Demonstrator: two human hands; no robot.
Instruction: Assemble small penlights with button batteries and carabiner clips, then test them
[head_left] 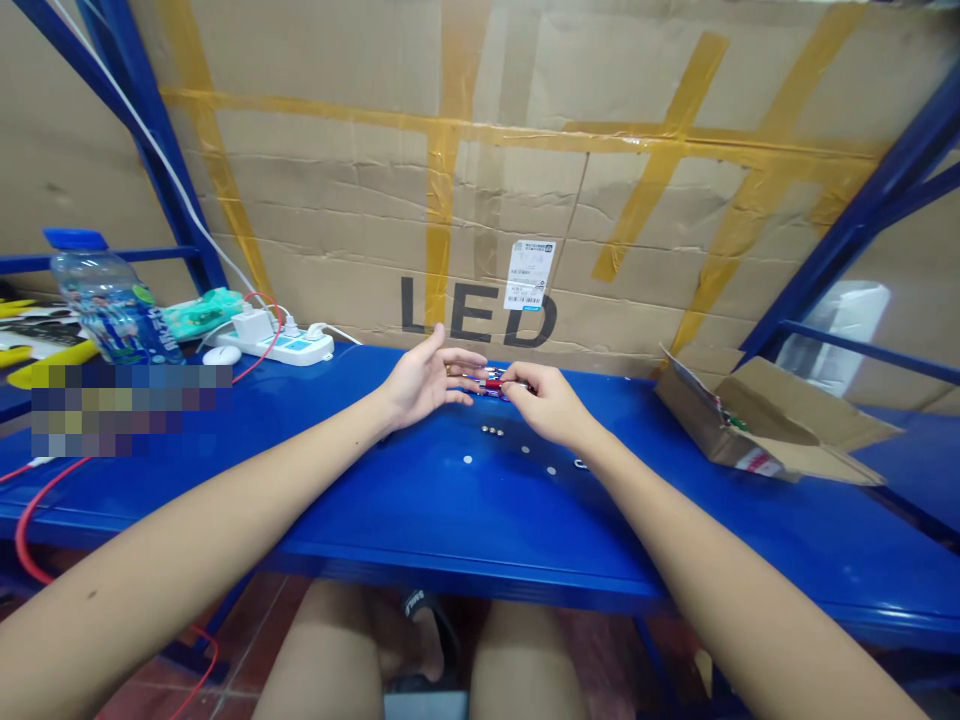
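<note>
My right hand (pixel 546 402) pinches a small red stick-like piece (pixel 493 384) between thumb and fingers; its exact kind is too small to tell. Beside its left end is my left hand (pixel 424 385), open with the palm turned inward and the fingers apart. Whether the left fingertips touch the red piece cannot be made out. Behind the fingers lie several shiny metallic and purple pieces, partly hidden. Nearer to me on the blue table (pixel 420 500) are a short row of small silver button-like pieces (pixel 492 431) and a few loose flat discs (pixel 468 460).
An open cardboard box (pixel 697 425) stands at the right. To the left are a power strip (pixel 292 345) with plugs, a water bottle (pixel 112 300) and red cables (pixel 34 530). A large taped carton (pixel 337 220) rises along the table's back edge.
</note>
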